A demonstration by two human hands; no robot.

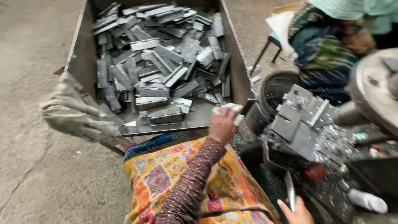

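The person's left hand (222, 124) is out over the near edge of the metal bin (83, 54), fingers curled around a pale, flat piece w/ a light wrap or tape on the fingertips; motion blur hides exactly what it is, prob. one of the hinge plates. It sits just above the bin's front lip, right beside the heap of grey steel hinges (159, 62) that fills most of the bin.

The right hand (296, 211) is low at the frame's bottom edge, fingers closed on a thin upright metal strip (290, 191), near the press bed (302, 120) where a few more flat plates lie among shavings.

To do the pick well, judging from this: take one hinge from the near front pile rather than stretching deep, grip by the flat faces, not the cut edges, and lift clear of the bin lip before swinging across to the machine side. Keep the sleeve and the patterned cloth (178, 178) on the lap away from the sharp stock. A rag (74, 112) hangs off the bin's left corner. Another person in green sits well apart at the upper right.
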